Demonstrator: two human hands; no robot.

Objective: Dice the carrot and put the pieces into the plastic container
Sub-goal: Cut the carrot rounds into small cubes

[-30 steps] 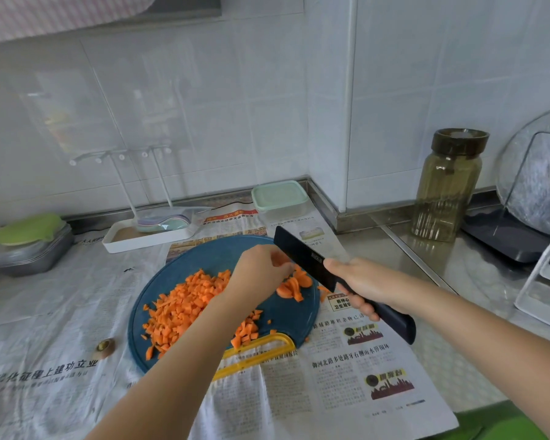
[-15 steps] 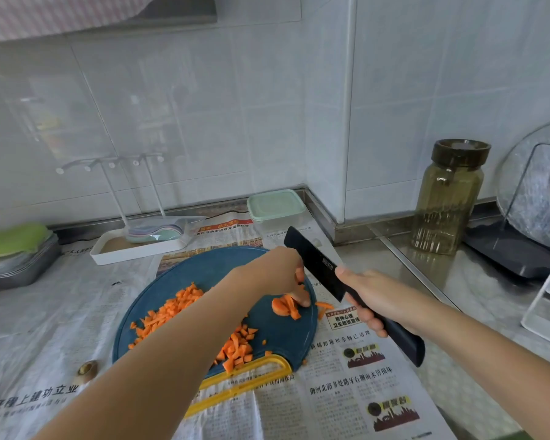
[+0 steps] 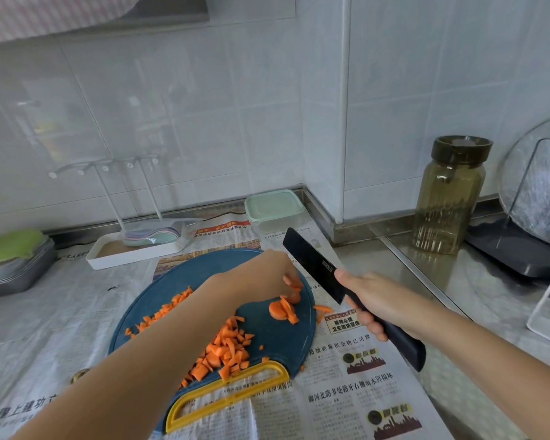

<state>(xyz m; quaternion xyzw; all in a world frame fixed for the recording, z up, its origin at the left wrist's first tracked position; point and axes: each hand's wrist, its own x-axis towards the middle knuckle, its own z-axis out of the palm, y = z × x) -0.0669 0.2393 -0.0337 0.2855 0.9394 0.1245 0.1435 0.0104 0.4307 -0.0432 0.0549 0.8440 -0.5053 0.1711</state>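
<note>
A round blue cutting board [image 3: 267, 341] with a yellow handle lies on newspaper. Diced carrot [image 3: 226, 354] is heaped on its near side and left. A few larger carrot slices [image 3: 281, 309] lie near its right edge. My left hand [image 3: 264, 274] reaches over the board, fingers curled down on carrot pieces at the right edge. My right hand [image 3: 375, 300] grips the handle of a black knife [image 3: 315, 265], its blade lifted and pointing away, just right of the slices. The plastic container [image 3: 275, 208], with its pale green lid on, stands behind the board by the wall corner.
A white tray [image 3: 134, 252] with a rack stands at the back left. A grey dish with a green lid [image 3: 11, 262] is at far left. An amber glass jar [image 3: 448, 195] and a lid rack [image 3: 537, 198] stand on the steel counter to the right. Two carrot bits [image 3: 323, 311] lie on the newspaper.
The view has shifted. My left hand has moved right along the board to the larger slices. The knife stays lifted in my right hand, a little further right.
</note>
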